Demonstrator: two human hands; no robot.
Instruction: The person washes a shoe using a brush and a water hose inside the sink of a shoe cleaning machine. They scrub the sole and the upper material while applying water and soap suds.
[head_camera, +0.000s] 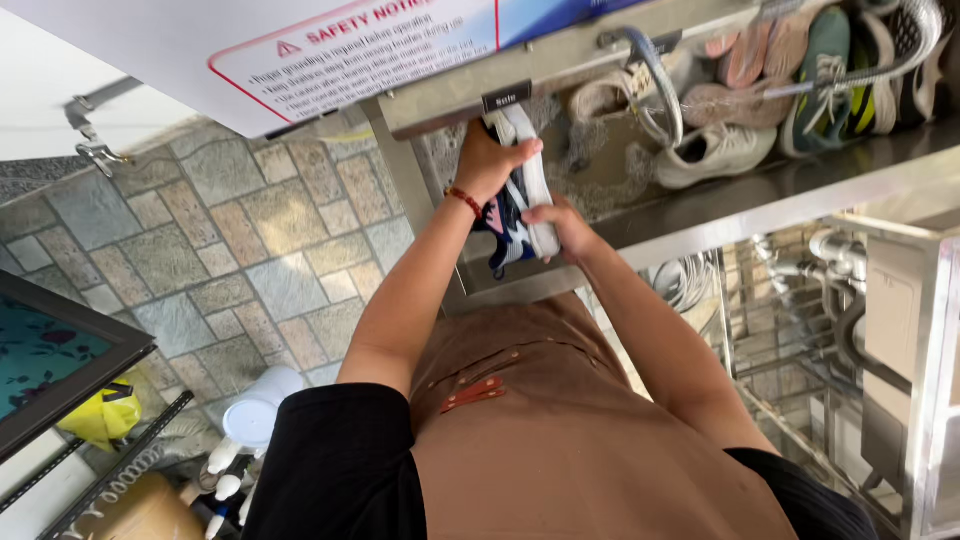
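I hold a white, navy and pink sneaker (520, 205) over the left end of a steel sink (700, 205), its white sole turned to the right. My left hand (488, 160) grips the upper part of the shoe, a red cord around the wrist. My right hand (562, 225) clasps its lower sole edge. My brown apron fills the bottom of the view.
Several more shoes lie in the sink: a white sneaker (715, 150), a teal one (822, 80) and pink soles (750, 50). A hose (660, 85) curves over them. A white panel with a notice (300, 50) hangs above. Bottles (250, 420) stand on the stone-tiled floor (230, 230) at left.
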